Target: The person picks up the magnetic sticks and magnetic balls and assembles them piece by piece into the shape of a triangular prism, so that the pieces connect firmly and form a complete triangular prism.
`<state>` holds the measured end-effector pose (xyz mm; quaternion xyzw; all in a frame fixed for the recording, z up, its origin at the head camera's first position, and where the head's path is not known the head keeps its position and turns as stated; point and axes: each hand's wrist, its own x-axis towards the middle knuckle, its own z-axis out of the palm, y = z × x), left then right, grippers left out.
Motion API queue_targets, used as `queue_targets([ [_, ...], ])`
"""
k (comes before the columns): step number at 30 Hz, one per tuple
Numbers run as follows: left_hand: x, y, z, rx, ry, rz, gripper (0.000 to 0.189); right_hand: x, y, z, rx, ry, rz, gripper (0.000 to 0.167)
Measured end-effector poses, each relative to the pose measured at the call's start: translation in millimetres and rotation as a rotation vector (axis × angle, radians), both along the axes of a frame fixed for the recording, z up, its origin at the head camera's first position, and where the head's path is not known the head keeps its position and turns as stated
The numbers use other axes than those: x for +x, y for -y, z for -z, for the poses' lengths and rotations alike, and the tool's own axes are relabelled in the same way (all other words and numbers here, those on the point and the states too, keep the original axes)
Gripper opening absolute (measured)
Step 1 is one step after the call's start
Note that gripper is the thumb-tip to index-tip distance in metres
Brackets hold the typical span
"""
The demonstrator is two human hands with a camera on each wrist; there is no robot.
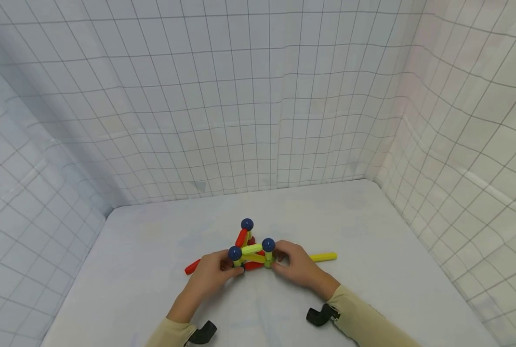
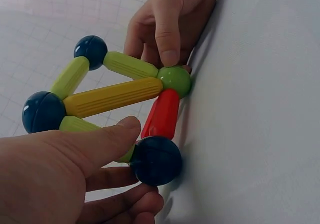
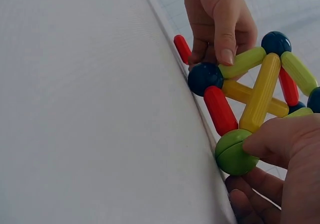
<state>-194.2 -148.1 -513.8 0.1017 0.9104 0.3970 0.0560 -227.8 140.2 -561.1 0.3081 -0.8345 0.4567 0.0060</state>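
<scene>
A ball-and-rod construction toy frame stands on the table between both hands, with dark blue balls on its top corners. My left hand grips its lower left corner. In the left wrist view the thumb lies along a light green rod, next to a low dark blue ball, with fingers curled behind. Across from it, my right hand pinches the green ball at the lower right corner between thumb and fingers. A red rod joins these two low balls, and a yellow rod runs diagonally up the front face.
A loose-looking red rod lies left of the frame, partly behind my left hand. A yellow rod extends beyond my right hand. White table lies beneath, with grid-patterned cloth walls at the back and sides.
</scene>
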Motion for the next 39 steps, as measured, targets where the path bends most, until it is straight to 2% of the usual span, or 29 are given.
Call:
queue_targets([
  [6,-4.7,0.4,5.2,0.036,-0.007,-0.029,0.024,-1.5,1.3,-0.6,-0.018,0.019,-0.033,0.03],
  [13,-16.2,2.1,10.5,-0.012,-0.023,-0.098,0.025,-0.9,2.0,-0.4,0.009,0.051,-0.07,0.022],
  [18,-22.6,-1.0,13.5,-0.007,-0.028,-0.126,0.029,0.6,2.9,-1.4,0.017,0.07,-0.091,0.02],
  [30,-38.9,-10.2,16.7,0.017,-0.085,-0.117,0.031,2.8,4.4,-1.9,0.028,0.054,-0.189,0.024],
  [34,-42.3,-12.6,17.0,0.016,-0.104,-0.119,0.03,7.0,8.7,-4.5,0.074,0.045,-0.204,0.029],
  [39,-47.6,-14.8,17.6,0.023,-0.098,-0.128,0.029,16.1,15.2,-13.4,0.191,0.048,-0.176,0.035],
])
